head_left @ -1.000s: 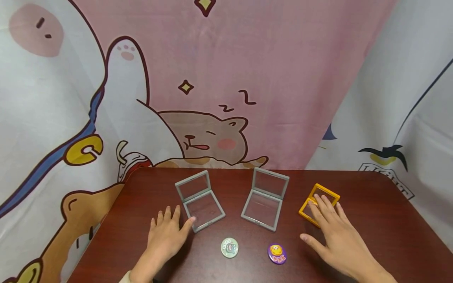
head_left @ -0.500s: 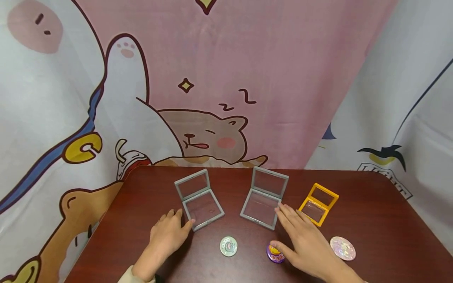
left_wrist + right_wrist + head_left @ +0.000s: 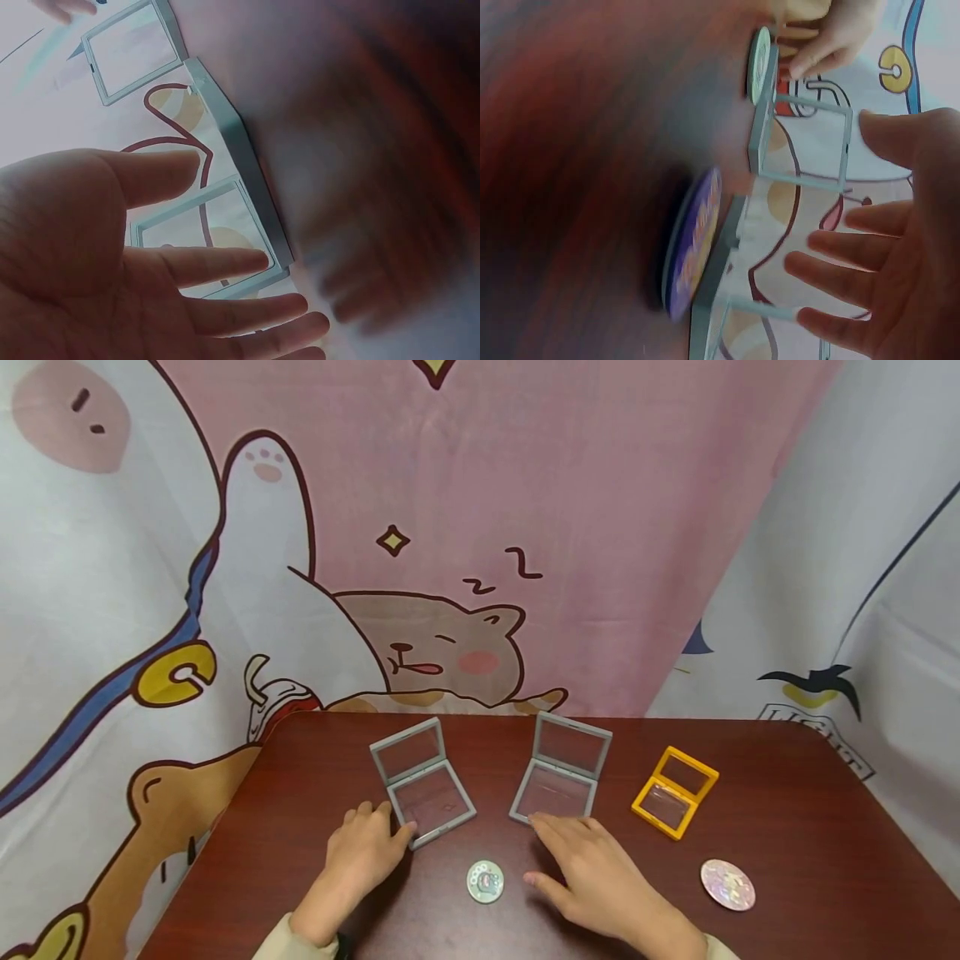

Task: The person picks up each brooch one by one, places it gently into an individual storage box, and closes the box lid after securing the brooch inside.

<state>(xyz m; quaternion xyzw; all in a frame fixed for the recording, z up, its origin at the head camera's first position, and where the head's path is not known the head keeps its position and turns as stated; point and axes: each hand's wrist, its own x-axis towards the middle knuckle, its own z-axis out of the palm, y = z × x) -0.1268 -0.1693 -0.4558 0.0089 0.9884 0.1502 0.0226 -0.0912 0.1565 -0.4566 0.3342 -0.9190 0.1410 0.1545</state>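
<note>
My left hand (image 3: 363, 852) rests at the near left side of an unfolded grey case (image 3: 431, 800) with clear panels, thumb by its front corner. In the left wrist view its fingers extend past that case's hinged side (image 3: 236, 139). My right hand (image 3: 596, 872) hovers with straight, loosely spread fingers in front of a second grey case (image 3: 555, 787), overlapping its front edge in the head view. A purple round badge (image 3: 694, 244) lies below this hand, hidden from the head camera. Between the hands lies a pale green round badge (image 3: 485, 882). Neither hand holds anything.
To the right stands a small yellow case (image 3: 675, 789), unfolded. A shiny pink oval badge (image 3: 727, 885) lies in front of it on the dark red-brown table (image 3: 825, 827). A cartoon-printed cloth (image 3: 615, 527) hangs behind the table's back edge.
My right hand has moved left from above the yellow case to above the purple badge, covering it and uncovering the pink badge. My left hand has barely shifted.
</note>
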